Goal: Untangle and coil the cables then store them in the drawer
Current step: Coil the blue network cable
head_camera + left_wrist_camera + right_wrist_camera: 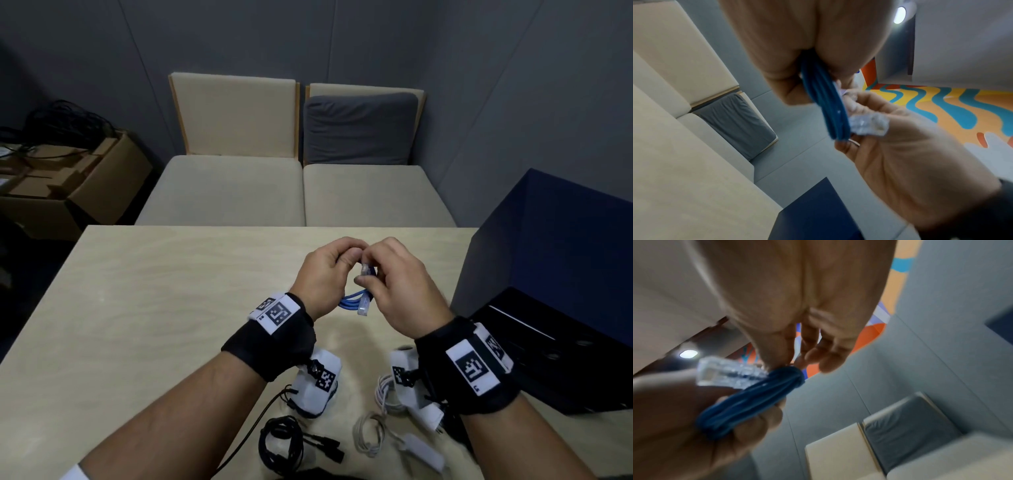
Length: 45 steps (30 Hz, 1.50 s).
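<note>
Hands: both raised above the middle of the tabletop (pixel 154 308), close together, knuckles nearly touching.

Left hand (pixel 322 277): fingers curled round the blue cable (pixel 351 300), which is gathered into a tight bundle of several loops. The lower loops hang out below the palm, clear of the tabletop.

Right hand (pixel 400 287): thumb and fingertips pinch the upper end of the same bundle. The remaining fingers are loosely bent.

Clear plug (pixel 363 306): on the cable's end, hanging beside the lower loops between the two hands. A second clear plug sits higher, at the right thumb.

Black cable (pixel 281 442): on the near part of the tabletop below the left forearm, loosely looped, with two dark plugs lying to its right.

White cable (pixel 370 435): near edge, below the right wrist, looped, with a white adapter (pixel 423 448) just beside it.

Dark blue cabinet (pixel 548 257): at the right edge of the tabletop. A black part lies in front of it; whether that is the drawer cannot be told.

Beige seats (pixel 236 185): beyond the far edge, with a grey cushion (pixel 359 130) on the right one.

Cardboard boxes (pixel 85 178): far left, with dark cables piled on top.
</note>
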{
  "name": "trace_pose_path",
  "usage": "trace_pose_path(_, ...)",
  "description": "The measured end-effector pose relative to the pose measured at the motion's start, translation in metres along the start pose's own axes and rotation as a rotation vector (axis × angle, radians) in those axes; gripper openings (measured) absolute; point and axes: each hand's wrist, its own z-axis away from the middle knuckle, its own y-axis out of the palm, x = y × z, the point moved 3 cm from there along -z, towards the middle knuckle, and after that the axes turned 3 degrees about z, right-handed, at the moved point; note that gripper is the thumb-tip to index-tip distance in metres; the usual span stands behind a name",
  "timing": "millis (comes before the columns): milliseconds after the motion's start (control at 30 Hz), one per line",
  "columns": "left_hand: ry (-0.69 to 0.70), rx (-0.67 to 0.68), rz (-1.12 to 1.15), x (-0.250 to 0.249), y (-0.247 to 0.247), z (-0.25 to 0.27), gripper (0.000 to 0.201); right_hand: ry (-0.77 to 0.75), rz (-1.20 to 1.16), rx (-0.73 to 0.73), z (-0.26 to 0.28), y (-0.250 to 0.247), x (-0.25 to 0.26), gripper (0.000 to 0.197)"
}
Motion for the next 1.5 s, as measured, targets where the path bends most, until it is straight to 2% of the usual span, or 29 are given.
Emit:
trace_pose_path(133, -0.060, -0.016, 0.038, -0.002, 0.001, -0.004, 0.026, -0.189, 0.161, 0.021, -0.001, -0.005, 0.020, 0.008)
trace_pose_path(267, -0.118, 0.038, 0.127, -0.005, 0.003, -0.005, 0.052, -0.300, 0.188, 0.014, -0.004, -0.009, 0.025, 0.005)
trace_pose_path(300, -0.126, 0.044, 0.147, -0.004, 0.003, -0.005, 0.050, -0.310, 0.184, 0.007, -0.004, -0.010, 0.026, 0.007)
trace_pose_path(400, -0.129, 0.089, 0.173, -0.005, 0.004, -0.002, 0.027, -0.355, 0.194, -0.056, -0.003, -0.009, 0.028, 0.012)
trace_pose_path(433, -0.140, 0.111, 0.173, -0.006, 0.004, -0.002, 0.026, -0.373, 0.169, -0.084, -0.002, -0.008, 0.028, 0.013)
trace_pose_path(533, -0.169, 0.205, 0.219, -0.009, 0.005, -0.001, 0.040, -0.384, 0.028, -0.214, 0.004, -0.007, 0.028, 0.008)
trace_pose_path(600, -0.190, 0.237, 0.225, -0.006, 0.006, -0.001, 0.030, -0.258, -0.091, -0.257, 0.006, -0.005, 0.023, 0.006)
trace_pose_path(667, -0.232, 0.227, 0.222, 0.001, 0.004, 0.000, 0.014, -0.013, -0.265, -0.202, 0.007, 0.002, 0.011, 0.008)
trace_pose_path(733, -0.272, 0.181, 0.271, 0.007, 0.004, 0.000, 0.017, 0.206, -0.426, -0.132, 0.008, 0.009, -0.001, 0.012)
trace_pose_path(767, -0.230, 0.138, 0.289, 0.010, 0.003, 0.000, 0.021, 0.280, -0.474, -0.114, 0.009, 0.011, -0.007, 0.013)
trace_pose_path(833, -0.035, 0.065, 0.185, 0.011, -0.003, -0.001, 0.027, 0.409, -0.575, -0.124, 0.009, 0.014, -0.020, 0.016)
trace_pose_path(900, 0.111, 0.141, 0.058, 0.009, -0.004, 0.002, 0.028, 0.537, -0.743, -0.145, 0.008, 0.015, -0.030, 0.018)
trace_pose_path(1000, 0.163, 0.188, -0.066, 0.015, -0.001, 0.001, 0.029, 0.684, -1.016, -0.060, 0.009, 0.019, -0.033, 0.023)
trace_pose_path(1067, 0.132, 0.138, -0.099, 0.021, -0.001, -0.001, 0.033, 0.698, -1.065, -0.006, 0.010, 0.022, -0.032, 0.022)
trace_pose_path(1133, 0.031, 0.094, -0.064, 0.028, 0.000, -0.003, 0.037, 0.708, -1.153, 0.014, 0.013, 0.026, -0.032, 0.023)
trace_pose_path(1200, -0.027, 0.060, -0.080, 0.035, 0.000, -0.003, 0.038, 0.717, -1.256, 0.046, 0.017, 0.030, -0.033, 0.034)
trace_pose_path(1267, -0.066, 0.045, -0.082, 0.040, 0.001, -0.003, 0.038, 0.661, -1.276, 0.111, 0.022, 0.034, -0.036, 0.042)
trace_pose_path(1367, -0.156, 0.026, 0.053, 0.043, 0.004, -0.002, 0.031, 0.590, -1.293, 0.116, 0.026, 0.037, -0.040, 0.057)
trace_pose_path(1433, -0.188, 0.001, 0.201, 0.043, 0.005, -0.002, 0.028, 0.561, -1.383, 0.089, 0.027, 0.039, -0.043, 0.065)
trace_pose_path(1500, -0.199, -0.030, 0.302, 0.041, 0.006, -0.001, 0.030, 0.542, -1.459, 0.098, 0.028, 0.042, -0.042, 0.064)
